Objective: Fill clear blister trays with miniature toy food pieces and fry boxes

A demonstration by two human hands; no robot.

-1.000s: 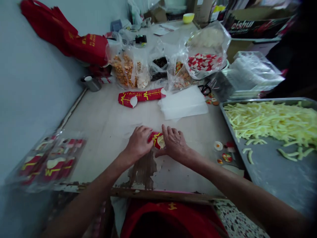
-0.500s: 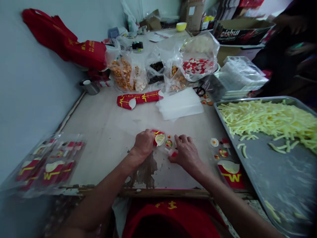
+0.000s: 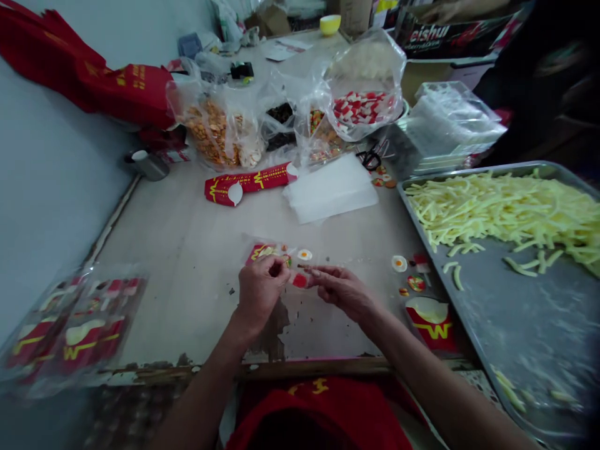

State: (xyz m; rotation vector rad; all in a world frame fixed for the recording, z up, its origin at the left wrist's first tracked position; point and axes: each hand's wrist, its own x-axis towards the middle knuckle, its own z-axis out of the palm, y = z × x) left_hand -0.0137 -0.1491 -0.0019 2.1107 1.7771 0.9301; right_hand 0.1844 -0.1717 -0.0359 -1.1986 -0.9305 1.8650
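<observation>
A clear plastic bag (image 3: pixel 323 257) lies sideways on the table in front of me. At its left end shows a small red fries carton (image 3: pixel 260 252) with a yellow W. Beside that are a tiny fried egg piece (image 3: pixel 304 254) and a red popsicle piece (image 3: pixel 300 280). My left hand (image 3: pixel 260 290) is closed in a pinch at the bag's near edge, partly covering a round pizza-like piece. The fingers of my right hand (image 3: pixel 340 290) are pressed together at the bag's right part, next to the popsicle piece. A small brown piece shows by its fingertips.
A metal tray (image 3: pixel 487 294) of pale fries stands at right. Near it lies a sample set with a red carton (image 3: pixel 431 322). Filled bags (image 3: pixel 70 337) lie at left. Stacked red cartons (image 3: pixel 250 183), clear sheets (image 3: pixel 332 190) and bags of pieces (image 3: pixel 360 109) are behind. A person stands back right.
My left hand has moved left and down, now pinching the bag's near edge. The bag has shifted left, and the egg piece now shows. My right hand has turned, fingers pointing left. The view has shifted slightly.
</observation>
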